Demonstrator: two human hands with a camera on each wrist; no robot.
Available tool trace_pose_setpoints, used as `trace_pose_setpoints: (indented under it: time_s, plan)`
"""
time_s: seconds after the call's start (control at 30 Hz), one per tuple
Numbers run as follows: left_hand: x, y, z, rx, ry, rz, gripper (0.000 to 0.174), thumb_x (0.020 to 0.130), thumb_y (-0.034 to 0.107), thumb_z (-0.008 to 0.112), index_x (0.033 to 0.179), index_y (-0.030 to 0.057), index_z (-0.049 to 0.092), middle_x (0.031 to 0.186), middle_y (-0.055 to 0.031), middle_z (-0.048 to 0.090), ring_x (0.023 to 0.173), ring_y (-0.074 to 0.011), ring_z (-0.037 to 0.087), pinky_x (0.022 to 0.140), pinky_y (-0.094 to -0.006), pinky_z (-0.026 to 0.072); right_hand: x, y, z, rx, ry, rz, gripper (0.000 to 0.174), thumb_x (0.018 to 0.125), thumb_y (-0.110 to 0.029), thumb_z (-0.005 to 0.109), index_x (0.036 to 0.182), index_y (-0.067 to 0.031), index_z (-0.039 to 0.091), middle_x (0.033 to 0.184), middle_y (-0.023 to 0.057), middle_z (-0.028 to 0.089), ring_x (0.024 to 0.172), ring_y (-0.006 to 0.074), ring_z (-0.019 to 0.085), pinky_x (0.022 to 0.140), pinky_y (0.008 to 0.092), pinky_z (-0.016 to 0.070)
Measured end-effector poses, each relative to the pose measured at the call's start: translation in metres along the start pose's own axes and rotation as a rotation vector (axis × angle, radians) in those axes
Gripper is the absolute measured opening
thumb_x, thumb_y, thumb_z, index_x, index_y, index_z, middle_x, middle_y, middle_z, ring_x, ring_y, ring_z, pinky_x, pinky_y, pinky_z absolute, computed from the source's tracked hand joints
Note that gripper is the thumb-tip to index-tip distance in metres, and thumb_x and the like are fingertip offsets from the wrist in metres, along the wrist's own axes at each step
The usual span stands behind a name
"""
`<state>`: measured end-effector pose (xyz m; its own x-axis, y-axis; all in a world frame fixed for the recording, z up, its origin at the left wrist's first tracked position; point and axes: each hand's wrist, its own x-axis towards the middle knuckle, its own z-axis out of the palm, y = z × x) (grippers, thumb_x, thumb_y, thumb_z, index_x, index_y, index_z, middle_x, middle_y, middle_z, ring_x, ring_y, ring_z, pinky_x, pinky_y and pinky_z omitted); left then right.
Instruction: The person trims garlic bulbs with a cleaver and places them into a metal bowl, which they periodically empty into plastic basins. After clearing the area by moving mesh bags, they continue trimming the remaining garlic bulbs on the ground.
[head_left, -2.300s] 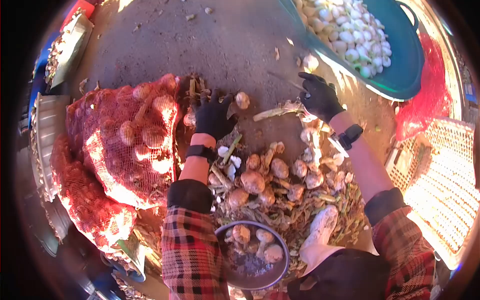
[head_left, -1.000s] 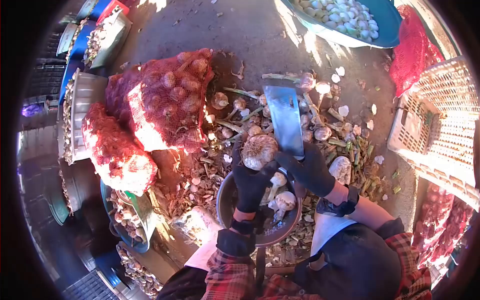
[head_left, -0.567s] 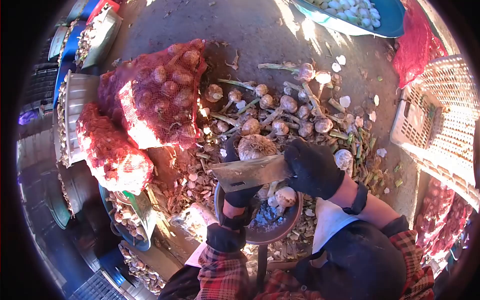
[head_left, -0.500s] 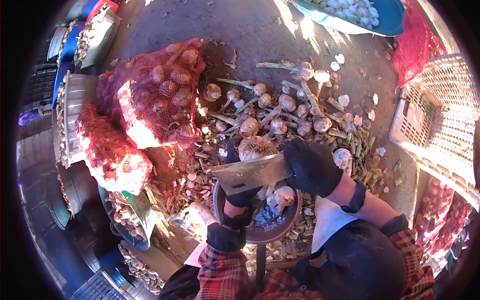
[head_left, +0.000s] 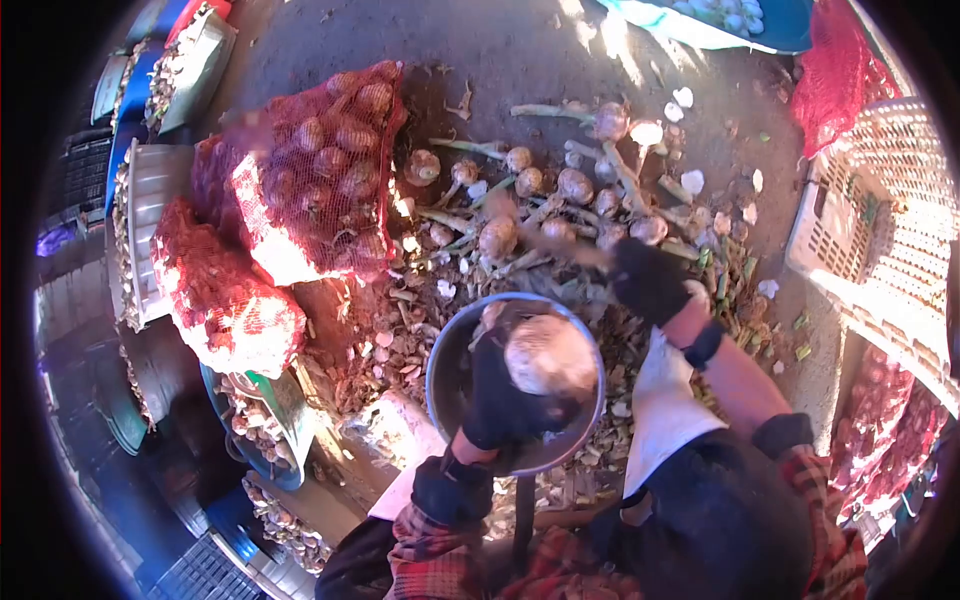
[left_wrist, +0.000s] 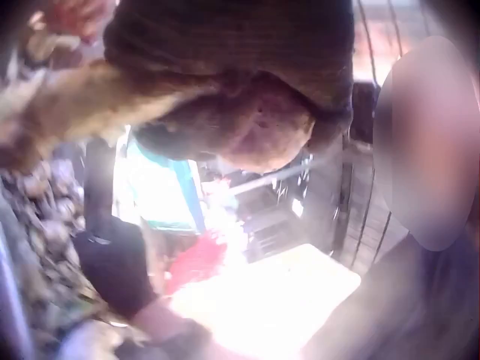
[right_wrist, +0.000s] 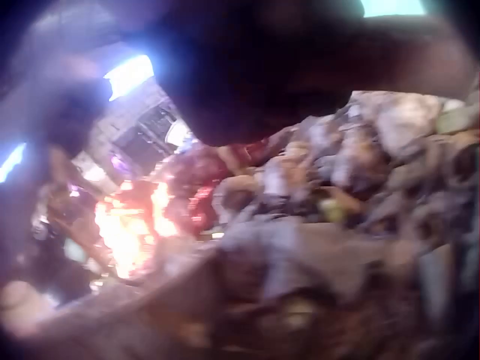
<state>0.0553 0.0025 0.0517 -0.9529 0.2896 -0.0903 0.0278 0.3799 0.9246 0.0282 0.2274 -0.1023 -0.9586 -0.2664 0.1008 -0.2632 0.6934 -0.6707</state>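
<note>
My gloved left hand [head_left: 510, 395] holds a large garlic bulb [head_left: 550, 355] over the round metal bowl [head_left: 433, 370]. In the left wrist view, the bulb [left_wrist: 271, 135] shows beneath the dark glove [left_wrist: 225, 52], with a thick stem [left_wrist: 97, 105] out to the left. To the right of the bowl, my gloved right hand [head_left: 648, 282] grips a cleaver [head_left: 565, 245]. Its blade is blurred and points left over the loose bulbs. The left hand and bulb hide much of the bowl's inside. In the right wrist view, the dark glove [right_wrist: 255, 75] is blurred.
Garlic bulbs with stems [head_left: 575, 185] lie on the ground ahead, among peelings [head_left: 390, 350]. Red mesh sacks [head_left: 320, 180] of bulbs stand at left. A white plastic crate [head_left: 870, 220] is at right, and a teal tub [head_left: 790, 35] of white bulbs at the back.
Both hands drew back from reaching forward, the left bringing a garlic bulb. The cleaver, half a second ago across the bulb, has swung away right and forward; the bulb has lowered over the bowl.
</note>
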Motion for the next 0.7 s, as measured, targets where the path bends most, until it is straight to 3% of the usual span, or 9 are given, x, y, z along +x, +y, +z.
trace_pose_setpoints:
  time_s: [0.13,0.2,0.23,0.27,0.33,0.4,0.53,0.57,0.7]
  plan:
    - [0.010,-0.006,-0.010,-0.272,0.065,-0.193,0.048,0.067,0.033,0.076,0.103,0.0036,0.063,0.102,-0.0093,0.066,0.091,-0.0223,0.064,0.083,-0.0353,0.0497,0.002,-0.069,-0.051,0.036,-0.014,0.204,0.024,0.065,-0.021,0.069,0.080,-0.0097,0.053,0.071,0.0109,0.055,0.066,0.0323,0.060,0.055,0.0412,0.0486]
    - [0.011,-0.029,-0.006,0.074,-0.029,-0.033,0.055,0.058,0.021,0.082,0.103,0.0014,0.059,0.090,-0.0086,0.067,0.080,-0.0189,0.064,0.074,-0.0320,0.0499,0.002,-0.085,-0.060,0.131,-0.066,0.045,0.028,0.065,-0.024,0.071,0.081,-0.0095,0.053,0.070,0.0102,0.054,0.066,0.0335,0.059,0.055,0.0422,0.0481]
    - [0.008,-0.034,-0.006,0.386,-0.075,0.490,0.052,0.058,0.020,0.082,0.101,0.0018,0.060,0.091,-0.0099,0.066,0.079,-0.0182,0.064,0.070,-0.0313,0.0497,0.002,-0.094,-0.062,0.147,-0.119,-0.034,0.029,0.065,-0.025,0.070,0.081,-0.0091,0.052,0.070,0.0101,0.054,0.065,0.0332,0.060,0.055,0.0422,0.0481]
    - [0.007,-0.036,-0.006,0.386,-0.070,0.500,0.052,0.058,0.020,0.082,0.101,0.0018,0.060,0.091,-0.0099,0.066,0.079,-0.0182,0.064,0.070,-0.0313,0.0497,0.009,-0.096,-0.065,0.153,-0.161,-0.137,0.029,0.066,-0.026,0.070,0.081,-0.0087,0.052,0.070,0.0100,0.054,0.065,0.0329,0.060,0.055,0.0423,0.0481]
    - [0.005,-0.019,-0.008,0.178,-0.151,0.187,0.049,0.059,0.019,0.082,0.100,0.0024,0.060,0.095,-0.0102,0.066,0.082,-0.0164,0.063,0.072,-0.0312,0.0496,0.006,-0.083,-0.047,0.145,-0.117,-0.172,0.026,0.069,-0.026,0.068,0.081,-0.0083,0.053,0.073,0.0115,0.057,0.066,0.0332,0.061,0.057,0.0425,0.0490]
    - [0.001,-0.010,-0.009,-0.131,-0.053,-0.147,0.044,0.064,0.016,0.079,0.101,0.0021,0.059,0.097,-0.0081,0.064,0.086,-0.0165,0.062,0.075,-0.0322,0.0498,0.003,-0.058,-0.021,-0.128,-0.140,0.139,0.022,0.071,-0.023,0.066,0.082,-0.0080,0.054,0.073,0.0134,0.059,0.065,0.0335,0.061,0.057,0.0440,0.0490]
    - [0.000,-0.030,-0.027,-0.330,0.100,-0.129,0.047,0.077,0.029,0.071,0.109,-0.0003,0.052,0.097,-0.0091,0.063,0.086,-0.0158,0.062,0.077,-0.0322,0.0501,0.003,-0.048,-0.026,0.000,0.018,0.229,0.017,0.073,-0.020,0.064,0.078,-0.0064,0.057,0.068,0.0159,0.059,0.061,0.0352,0.061,0.054,0.0432,0.0484]
    - [0.003,-0.037,-0.021,-0.437,0.350,-0.164,0.053,0.083,0.045,0.063,0.101,-0.0042,0.056,0.093,-0.0067,0.062,0.081,-0.0150,0.060,0.076,-0.0319,0.0511,0.004,-0.052,-0.023,0.035,0.019,0.287,0.013,0.073,-0.016,0.063,0.076,-0.0052,0.058,0.065,0.0165,0.058,0.061,0.0352,0.060,0.053,0.0413,0.0477]
    - [-0.002,-0.052,-0.028,-1.075,0.475,-0.139,0.045,0.084,0.018,0.062,0.120,-0.0022,0.043,0.113,-0.0150,0.053,0.105,-0.0296,0.055,0.092,-0.0451,0.0479,0.017,-0.100,-0.035,0.349,0.065,0.231,0.008,0.072,-0.010,0.063,0.076,-0.0043,0.058,0.065,0.0172,0.057,0.060,0.0339,0.059,0.054,0.0384,0.0469]
